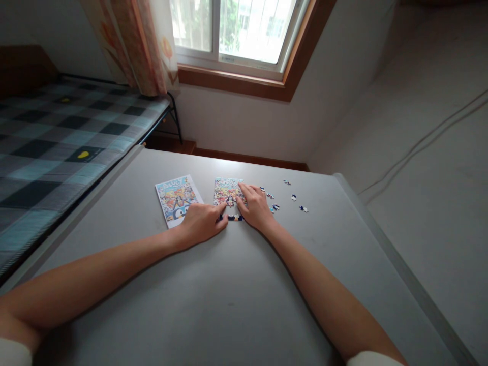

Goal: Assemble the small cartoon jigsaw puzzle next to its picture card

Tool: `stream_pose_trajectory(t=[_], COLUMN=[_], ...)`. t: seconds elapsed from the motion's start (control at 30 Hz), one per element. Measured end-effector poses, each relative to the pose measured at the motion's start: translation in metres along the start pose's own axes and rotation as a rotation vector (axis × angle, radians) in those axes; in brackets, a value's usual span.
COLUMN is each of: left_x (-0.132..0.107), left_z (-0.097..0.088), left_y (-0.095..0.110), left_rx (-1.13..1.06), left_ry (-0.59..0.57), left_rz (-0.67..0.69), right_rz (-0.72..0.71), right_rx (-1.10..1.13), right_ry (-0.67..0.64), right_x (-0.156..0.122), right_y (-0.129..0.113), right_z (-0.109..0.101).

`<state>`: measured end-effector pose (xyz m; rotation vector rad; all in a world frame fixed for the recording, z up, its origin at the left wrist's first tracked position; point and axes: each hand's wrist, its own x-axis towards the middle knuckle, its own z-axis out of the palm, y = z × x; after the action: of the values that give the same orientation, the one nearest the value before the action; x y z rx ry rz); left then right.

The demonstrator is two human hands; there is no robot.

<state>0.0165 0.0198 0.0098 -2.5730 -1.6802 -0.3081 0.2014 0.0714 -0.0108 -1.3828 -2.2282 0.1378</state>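
Note:
A partly assembled colourful jigsaw puzzle (225,190) lies on the grey table (213,284). My left hand (204,222) rests curled at the puzzle's lower left corner, with the index finger stretched onto the edge pieces. On the puzzle's right side lies my right hand (254,206), fingers flat and spread, pressing down on it. A short row of dark pieces (235,217) sits between the two hands. Several loose pieces (293,197) are scattered to the right. A printed reference picture (176,199) lies to the left, partly under my left hand.
A bed with a checked blue and black cover (57,142) stands along the table's left edge. Behind the table are a window (236,30), a patterned curtain (133,46) and a white wall. Floor shows on the right.

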Motion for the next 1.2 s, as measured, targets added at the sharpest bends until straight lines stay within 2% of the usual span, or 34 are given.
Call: stream_pose_trajectory(t=[0.43, 0.73, 0.87, 1.03, 1.1, 1.2], left_x=[-0.001, 0.0, 0.0, 0.0, 0.0, 0.0], left_z=[0.008, 0.003, 0.004, 0.005, 0.005, 0.004], left_y=[-0.003, -0.002, -0.002, -0.002, -0.002, -0.002], left_rx=[-0.045, -0.018, -0.046, -0.058, -0.056, -0.059], left_ry=[0.043, 0.03, 0.035, 0.04, 0.039, 0.037], left_rz=[0.047, 0.056, 0.049, 0.039, 0.033, 0.038], right_rz=[-0.005, 0.008, -0.005, 0.014, 0.03, 0.052], right_rx=[0.036, 0.034, 0.069, 0.15, 0.167, 0.194], right_ry=[0.048, 0.055, 0.11, 0.274, 0.29, 0.248], right_x=[0.0, 0.0, 0.0, 0.009, 0.013, 0.013], right_y=[0.003, 0.003, 0.003, 0.008, 0.013, 0.02], right_z=[0.002, 0.003, 0.002, -0.014, -0.025, -0.034])
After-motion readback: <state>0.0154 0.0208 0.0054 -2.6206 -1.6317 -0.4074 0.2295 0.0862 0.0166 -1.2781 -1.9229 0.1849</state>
